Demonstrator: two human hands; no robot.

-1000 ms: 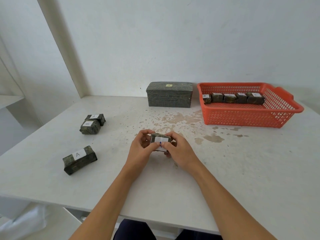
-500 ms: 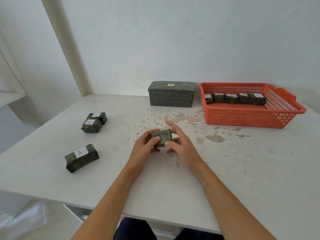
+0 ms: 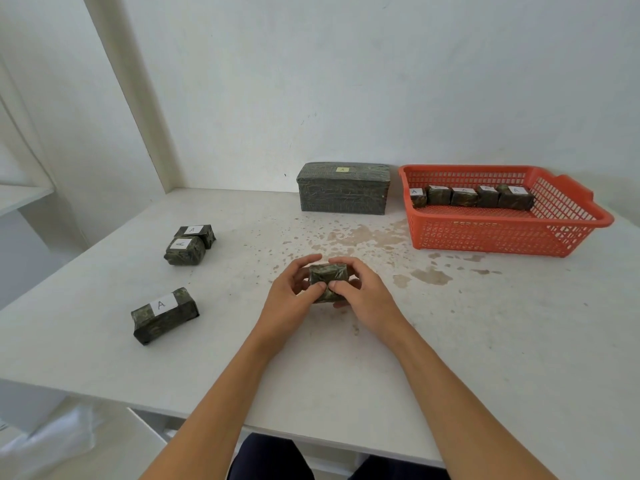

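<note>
A plain white wall [image 3: 346,81] is standing behind a stained white table [image 3: 450,341], and the person is reaching in over its near edge with both bare forearms. At the middle of the table, the small wrapped block [image 3: 327,277] is sitting between the two hands. I cannot tell whether it is resting on the surface or hovering just above it. The left hand [image 3: 291,299] is curling round its left end, fingers going behind and thumb pressing on the near face. The right hand [image 3: 367,299] is doing the same at the right end, so both are gripping it, with the thumbs nearly meeting in front. The upward face is showing only dark green mottled wrap and no paper label. Judging by its size and the easy fingertip hold, the block is probably light, and it seems to be firm enough to be holding its shape under the thumbs. The wrap is looking glossy, so it may be a little slippery. The short ends or the long flat sides are offering the surest purchase. Farther back a large wrapped box [image 3: 343,188] is standing against the wall. Just to its right an orange basket [image 3: 502,237] is holding a row of blocks [image 3: 471,196] along its far side. Well apart at the left, a pair of blocks [image 3: 188,244] are lying touching, and a longer block [image 3: 164,315] marked A is lying alone nearer the person.
</note>
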